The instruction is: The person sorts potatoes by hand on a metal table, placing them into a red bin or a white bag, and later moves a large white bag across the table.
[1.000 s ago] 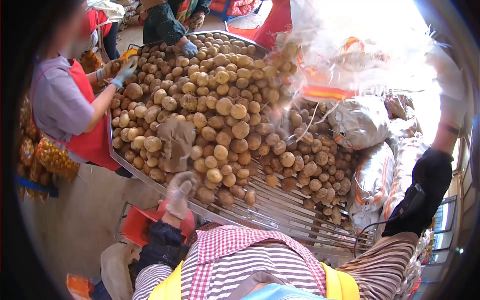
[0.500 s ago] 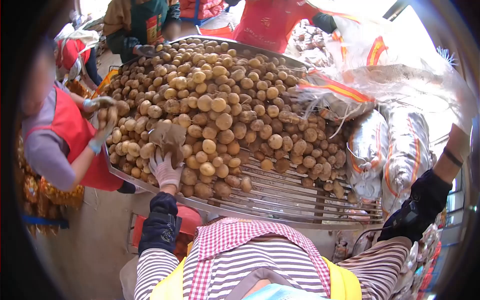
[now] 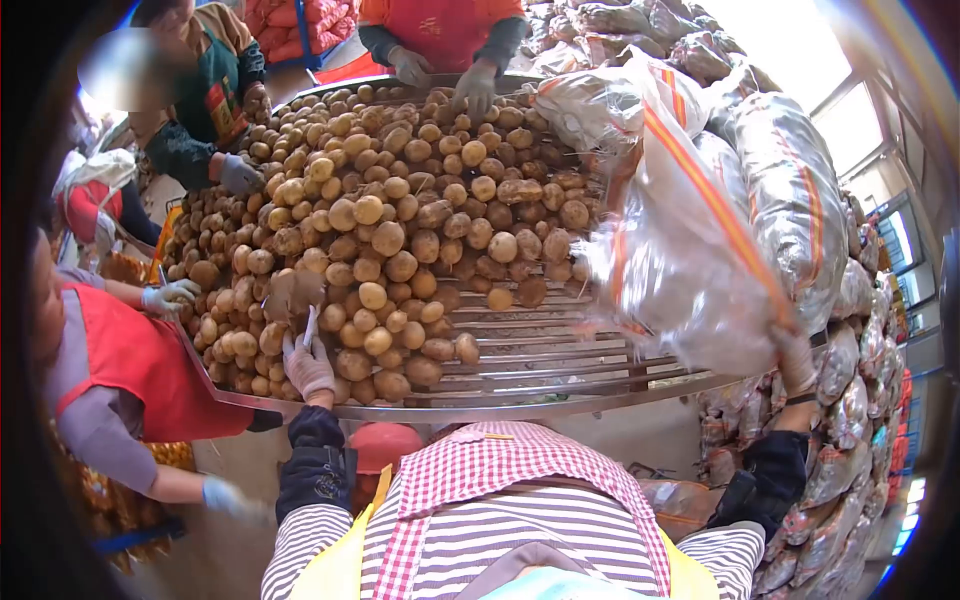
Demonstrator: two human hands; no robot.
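Before me a heap of potatoes [image 3: 388, 238] covers much of a slatted metal table [image 3: 540, 350]. My left hand [image 3: 308, 372], in a pale glove, is at the near left edge of the heap. Its fingers close at the lower end of a flat, mud-brown piece [image 3: 295, 293] whose kind I cannot make out. To the right, my right hand [image 3: 795, 362] grips the end of a translucent plastic sack [image 3: 690, 265] with an orange and yellow stripe. The sack hangs over the table's right side, partly blurred, and hides potatoes behind it.
A co-worker in a red apron [image 3: 130, 360] stands at the left. Another, in a green apron [image 3: 212, 85], and one in red [image 3: 440, 35] work at the far edge with gloved hands on the potatoes. Filled sacks [image 3: 785, 190] are piled at the right.
My right hand has swung in from the far right, bringing the sack down toward the table. My left hand stays by the brown piece. The left co-worker's hands have moved apart.
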